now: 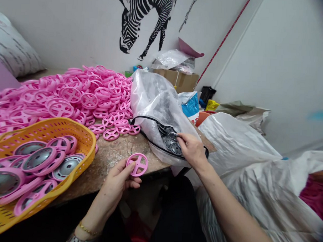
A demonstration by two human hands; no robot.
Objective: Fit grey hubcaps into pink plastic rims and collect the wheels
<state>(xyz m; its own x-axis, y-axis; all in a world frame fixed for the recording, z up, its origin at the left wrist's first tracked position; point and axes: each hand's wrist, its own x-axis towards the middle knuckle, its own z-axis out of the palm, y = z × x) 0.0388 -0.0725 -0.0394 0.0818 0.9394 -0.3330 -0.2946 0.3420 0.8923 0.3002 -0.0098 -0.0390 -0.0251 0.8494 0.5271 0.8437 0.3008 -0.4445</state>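
Note:
My left hand [121,178] is closed on a pink plastic toy wheel [137,165], pinched between thumb and fingers at its left rim, just past the table's front edge. The wheel has a cross of spokes with open gaps. My right hand [190,148] reaches into the mouth of a clear plastic bag [154,95] with a black-edged opening. Its fingertips are closed at the edge of a grey wheel disc [173,144] among several like it. Part of that grip is hidden.
A large heap of pink wheels [71,94] covers the left of the worktable [106,152]. In front of it, a yellow basket [88,146] holds pink wheels, several with grey discs in them. White sacks [230,138] stand at the right; a cardboard box [187,81] is behind.

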